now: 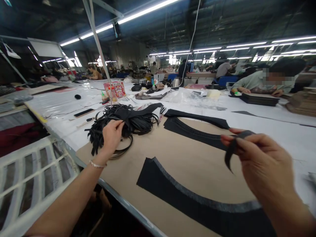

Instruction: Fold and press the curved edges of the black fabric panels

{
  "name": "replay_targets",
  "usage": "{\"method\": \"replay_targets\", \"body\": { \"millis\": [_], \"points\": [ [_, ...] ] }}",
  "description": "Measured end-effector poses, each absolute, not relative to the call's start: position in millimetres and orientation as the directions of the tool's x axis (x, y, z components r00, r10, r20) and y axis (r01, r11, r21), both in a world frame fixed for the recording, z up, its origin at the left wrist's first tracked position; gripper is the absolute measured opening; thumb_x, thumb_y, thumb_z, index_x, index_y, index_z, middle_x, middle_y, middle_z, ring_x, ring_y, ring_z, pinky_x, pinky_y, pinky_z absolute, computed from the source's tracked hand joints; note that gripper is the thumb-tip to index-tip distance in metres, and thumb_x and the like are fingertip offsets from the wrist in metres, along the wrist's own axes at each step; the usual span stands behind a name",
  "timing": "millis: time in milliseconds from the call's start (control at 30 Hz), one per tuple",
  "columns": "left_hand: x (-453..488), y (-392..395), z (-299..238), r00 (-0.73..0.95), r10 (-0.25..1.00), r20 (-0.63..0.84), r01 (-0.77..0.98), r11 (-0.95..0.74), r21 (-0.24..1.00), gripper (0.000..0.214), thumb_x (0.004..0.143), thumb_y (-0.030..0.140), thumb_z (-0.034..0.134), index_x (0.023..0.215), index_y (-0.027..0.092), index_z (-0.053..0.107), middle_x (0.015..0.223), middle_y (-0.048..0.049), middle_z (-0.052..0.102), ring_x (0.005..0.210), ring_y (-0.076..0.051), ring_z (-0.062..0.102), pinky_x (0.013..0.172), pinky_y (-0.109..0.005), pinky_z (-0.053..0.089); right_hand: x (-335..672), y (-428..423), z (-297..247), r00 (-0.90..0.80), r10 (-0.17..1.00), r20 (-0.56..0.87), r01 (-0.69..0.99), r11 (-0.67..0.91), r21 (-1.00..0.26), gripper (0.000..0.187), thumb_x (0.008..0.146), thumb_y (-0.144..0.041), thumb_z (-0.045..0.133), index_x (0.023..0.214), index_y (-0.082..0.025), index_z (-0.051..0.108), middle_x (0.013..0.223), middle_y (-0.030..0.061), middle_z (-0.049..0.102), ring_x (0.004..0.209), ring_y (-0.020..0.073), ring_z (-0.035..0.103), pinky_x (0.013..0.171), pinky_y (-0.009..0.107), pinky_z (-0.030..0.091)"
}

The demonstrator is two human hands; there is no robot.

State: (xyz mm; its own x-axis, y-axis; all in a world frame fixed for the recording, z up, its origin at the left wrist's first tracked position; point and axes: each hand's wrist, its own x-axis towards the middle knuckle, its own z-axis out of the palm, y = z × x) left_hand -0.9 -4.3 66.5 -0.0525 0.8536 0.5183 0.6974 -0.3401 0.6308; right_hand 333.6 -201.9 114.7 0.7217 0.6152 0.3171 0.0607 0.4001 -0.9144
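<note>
A long table with a white covering (63,110) runs back into the hall; a white barred frame (36,173) stands beside its left edge; across the table at the right a person (254,82) leans over the work, with both hands by a stack of dark flat pieces (259,99). A brown sheet (148,144) covers the near part of the table; on it a broad curved black piece (187,200) lies nearest the wearer, a lighter grey band along its inner curve; a tangled heap of black strips (138,125) sits at the sheet's far left; to the heap's right lie two smaller black pieces, a rear one (197,118) and a front one (190,133). The right hand (266,164) hovers above the sheet's right side, thumb and fingers clamped on a short black strip (228,157), whose end hangs down; the left hand (112,133) is at the heap's near side, thumb and forefinger together, though I cannot tell whether they pinch a strip; a red packet (118,89) stands behind the heap; a pale bracelet (97,164) circles the left wrist.
</note>
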Motion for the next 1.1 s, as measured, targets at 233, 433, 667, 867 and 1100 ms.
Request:
{"method": "replay_targets", "body": {
  "millis": [233, 433, 667, 867, 1100],
  "points": [
    [-4.9, 11.4, 58.1, 0.056, 0.847, 0.528, 0.859, -0.310, 0.407, 0.038, 0.078, 0.021, 0.055, 0.112, 0.005, 0.060, 0.121, -0.0233, 0.053, 0.122, -0.044, 0.039, 0.101, -0.063, 0.028, 408.1, -267.9, 108.4, 0.642, 0.661, 0.388, 0.534, -0.023, -0.845, 0.022, 0.061, -0.039, 0.070, 0.072, -0.028, 0.055, 0.084, 0.0015, 0.067, 0.081, 0.0220, 0.063, 0.074, 0.034, 0.049],
    [70.7, -124.4, 2.3, 0.716, 0.567, 0.408, 0.475, -0.823, 0.312, 0.030, 0.092, 0.025, 0.048, 0.119, 0.022, 0.060, 0.123, -0.0071, 0.059, 0.113, -0.022, 0.054, 0.100, -0.036, 0.045, 433.7, -329.5, 34.6, 0.673, 0.666, 0.322, 0.715, -0.474, -0.513, 0.024, 0.082, -0.044, 0.040, 0.101, -0.033, 0.048, 0.095, 0.0064, 0.066, 0.087, 0.0333, 0.064, 0.073, 0.046, 0.046],
    [75.7, -181.9, -38.5, 0.802, 0.463, 0.378, 0.422, -0.886, 0.191, 0.033, 0.094, 0.019, 0.045, 0.122, 0.025, 0.060, 0.122, -0.0093, 0.059, 0.112, -0.024, 0.055, 0.093, -0.040, 0.050, 425.2, -385.7, -35.9, 0.514, 0.838, 0.181, 0.854, -0.483, -0.192, 0.040, 0.091, -0.027, 0.026, 0.123, -0.029, 0.051, 0.122, 0.0066, 0.058, 0.080, 0.0207, 0.067, 0.057, 0.031, 0.049],
    [66.4, -165.1, -49.4, 0.801, 0.397, 0.449, 0.387, -0.914, 0.117, 0.033, 0.094, 0.027, 0.045, 0.124, 0.028, 0.061, 0.120, -0.0076, 0.061, 0.109, -0.024, 0.057, 0.091, -0.037, 0.051, 408.2, -386.8, -29.3, 0.549, 0.827, 0.119, 0.835, -0.549, -0.030, 0.048, 0.096, -0.026, 0.022, 0.140, -0.025, 0.040, 0.137, 0.0031, 0.053, 0.081, 0.0214, 0.069, 0.059, 0.034, 0.054],
    [66.2, -168.2, -40.5, 0.814, 0.387, 0.434, 0.374, -0.920, 0.119, 0.033, 0.095, 0.023, 0.044, 0.122, 0.028, 0.063, 0.119, -0.0083, 0.060, 0.109, -0.023, 0.056, 0.090, -0.037, 0.051, 397.4, -418.2, -44.0, 0.528, 0.832, 0.171, 0.820, -0.552, 0.151, 0.048, 0.094, -0.027, 0.028, 0.138, -0.026, 0.047, 0.142, -0.0010, 0.049, 0.069, 0.0209, 0.070, 0.048, 0.035, 0.054]
  ]
}}
